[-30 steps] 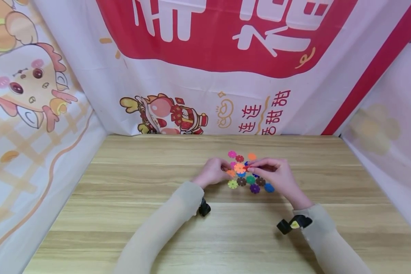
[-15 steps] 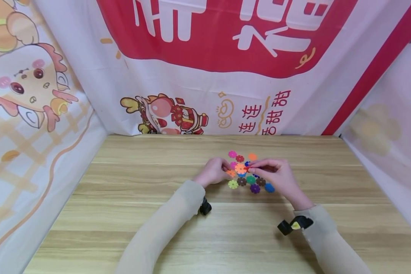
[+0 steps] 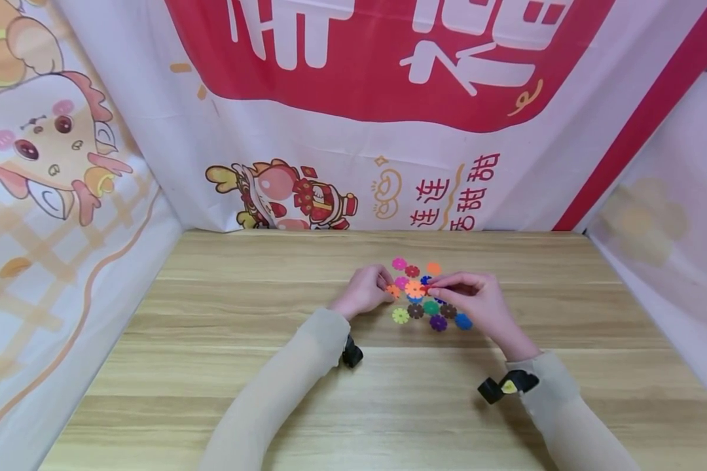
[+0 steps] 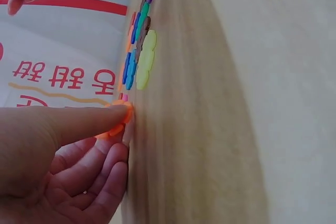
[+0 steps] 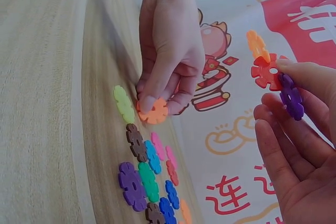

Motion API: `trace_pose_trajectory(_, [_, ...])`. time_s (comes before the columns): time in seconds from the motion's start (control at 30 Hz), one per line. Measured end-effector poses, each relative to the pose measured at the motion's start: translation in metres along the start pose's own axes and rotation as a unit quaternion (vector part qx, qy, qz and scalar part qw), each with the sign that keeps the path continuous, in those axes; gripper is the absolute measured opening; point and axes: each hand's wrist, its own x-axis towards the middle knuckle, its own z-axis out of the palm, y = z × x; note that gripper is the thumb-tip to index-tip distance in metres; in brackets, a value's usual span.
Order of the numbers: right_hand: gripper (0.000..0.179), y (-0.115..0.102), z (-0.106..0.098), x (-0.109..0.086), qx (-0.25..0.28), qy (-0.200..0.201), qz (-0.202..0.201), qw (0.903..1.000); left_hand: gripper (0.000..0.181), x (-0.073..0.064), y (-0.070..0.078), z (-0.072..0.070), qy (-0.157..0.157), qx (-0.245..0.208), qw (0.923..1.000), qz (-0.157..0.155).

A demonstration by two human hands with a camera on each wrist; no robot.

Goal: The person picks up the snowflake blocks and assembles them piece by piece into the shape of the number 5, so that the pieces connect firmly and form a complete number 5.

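Red-printed white cloth backdrop (image 3: 342, 147) behind a wood-grain table (image 3: 412, 405)

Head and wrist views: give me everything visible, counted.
Joined discs: three, orange, red, purple, in right hand
Held disc: one, orange, in left hand
Pink discs: two, pink, table, far left
Loose red disc: one, red, far side
Loose orange disc: one, orange, far edge
Blue discs: four, blue shades, middle to near right
Lime disc: one, lime, near left
Brown discs: two, brown, near side
Green disc: one, green, between brown discs
Loose purple disc: one, purple, near edge
Table: one, light brown, under discs
Printed cloth: count unclear, mostly white and red, around table
Wrist devices: two, black, at wrists
Sleeves: two, beige, near side
Hands: two, bare, at discs
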Motion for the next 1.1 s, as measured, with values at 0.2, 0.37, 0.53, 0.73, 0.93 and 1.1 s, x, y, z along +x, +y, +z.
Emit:
trace_pose_trajectory(0.2, [0.018, 0.0, 0.0, -0.001, 0.013, -0.001, 0.001, 0.9999, 0.012, -0.006, -0.002, -0.004, -0.004, -0.027, 0.9996, 0.013])
trace_pose_trajectory(0.37, [0.018, 0.003, -0.002, -0.001, 0.023, -0.005, -0.005, 0.9997, 0.01, -0.013, -0.001, -0.011, 0.01, -0.047, 0.9987, 0.018])
trace_pose_trajectory(0.53, [0.017, 0.005, -0.004, -0.001, 0.027, -0.009, -0.013, 0.9995, 0.01, -0.02, 0.004, -0.021, 0.035, -0.053, 0.9974, 0.036])
trace_pose_trajectory(0.73, [0.017, 0.004, -0.004, -0.001, 0.024, -0.009, -0.009, 0.9996, 0.01, -0.034, 0.006, -0.035, 0.058, -0.081, 0.9936, 0.054])
trace_pose_trajectory(0.93, [0.018, 0.0, -0.004, 0.0, 0.034, -0.006, -0.004, 0.9994, 0.01, -0.048, 0.007, -0.047, 0.076, -0.105, 0.9895, 0.063])
trace_pose_trajectory(1.1, [0.019, -0.006, -0.001, -0.001, 0.031, -0.008, 0.004, 0.9995, 0.01, -0.06, 0.01, -0.051, 0.081, -0.112, 0.988, 0.068])
